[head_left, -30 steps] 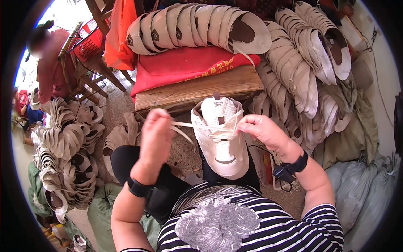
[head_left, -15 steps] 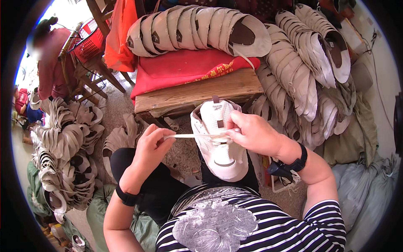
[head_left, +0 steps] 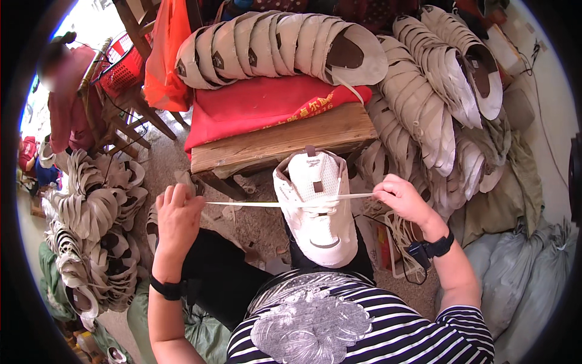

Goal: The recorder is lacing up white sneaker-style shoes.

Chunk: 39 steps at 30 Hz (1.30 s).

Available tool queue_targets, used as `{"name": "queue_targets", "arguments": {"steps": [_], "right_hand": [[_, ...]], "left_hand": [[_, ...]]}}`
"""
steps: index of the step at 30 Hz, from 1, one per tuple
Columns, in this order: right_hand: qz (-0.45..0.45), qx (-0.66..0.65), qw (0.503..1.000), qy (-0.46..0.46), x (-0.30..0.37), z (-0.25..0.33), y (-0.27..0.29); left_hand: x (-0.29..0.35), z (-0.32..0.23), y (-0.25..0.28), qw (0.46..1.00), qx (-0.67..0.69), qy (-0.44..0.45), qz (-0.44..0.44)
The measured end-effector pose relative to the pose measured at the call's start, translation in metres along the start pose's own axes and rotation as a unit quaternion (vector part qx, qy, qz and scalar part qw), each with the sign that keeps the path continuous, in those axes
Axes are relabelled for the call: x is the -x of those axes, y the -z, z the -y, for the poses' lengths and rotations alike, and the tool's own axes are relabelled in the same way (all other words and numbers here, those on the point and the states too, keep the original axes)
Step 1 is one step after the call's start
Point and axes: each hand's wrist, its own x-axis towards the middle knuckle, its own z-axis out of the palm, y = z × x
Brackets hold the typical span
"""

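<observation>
A white shoe upper (head_left: 316,227) rests toe toward me, in front of a wooden bench and over my dark-clad leg. A pale shoelace (head_left: 244,204) crosses it and stretches out taut to both sides. My left hand (head_left: 179,212) is closed on one end, well left of the shoe. Pinched between the fingers of my right hand (head_left: 403,197) is the other end, held out to the right. The shoe's tongue (head_left: 313,176) stands up with a dark pull loop at its top. Both hands are clear of the shoe itself.
On the wooden bench (head_left: 285,133), a red cloth (head_left: 260,106) lies under a row of nested beige shoe uppers (head_left: 267,45). More stacks of uppers (head_left: 418,103) fill the right; heaps (head_left: 91,206) lie left. Grey sacks (head_left: 515,279) stand at lower right. A person (head_left: 70,97) sits at far left.
My hands have moved apart, left hand outward to the left and right hand off the shoe to the right. The lace is now drawn out long on both sides.
</observation>
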Motion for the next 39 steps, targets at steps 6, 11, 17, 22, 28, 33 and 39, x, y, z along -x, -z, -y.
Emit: {"name": "queue_targets", "arguments": {"steps": [6, 11, 17, 22, 28, 33, 39], "right_hand": [[-0.15, 0.127, 0.971, -0.135, 0.015, -0.037, -0.004], [-0.229, -0.462, 0.829, -0.217, 0.01, -0.044, 0.0], [-0.348, -0.735, 0.563, -0.146, 0.075, -0.181, 0.099], [-0.499, -0.506, 0.665, -0.231, 0.083, -0.161, 0.073], [-0.218, -0.358, 0.888, -0.191, 0.014, -0.013, -0.019], [-0.039, -0.369, 0.92, -0.131, -0.013, 0.046, -0.056], [-0.074, -0.238, 0.966, -0.061, -0.015, 0.045, -0.061]], "left_hand": [[0.007, -0.003, -0.016, 0.79, 0.499, 0.356, 0.004], [0.0, 0.028, -0.007, 0.146, 0.904, 0.365, -0.169], [0.062, 0.13, -0.013, 0.347, 0.791, 0.427, -0.268], [0.091, 0.141, -0.007, 0.441, 0.662, 0.482, -0.366], [0.0, -0.024, -0.002, 0.725, 0.576, 0.361, -0.11], [-0.024, -0.091, -0.038, 0.658, 0.69, 0.299, 0.038], [-0.035, -0.122, -0.055, 0.662, 0.698, 0.26, 0.084]]}}
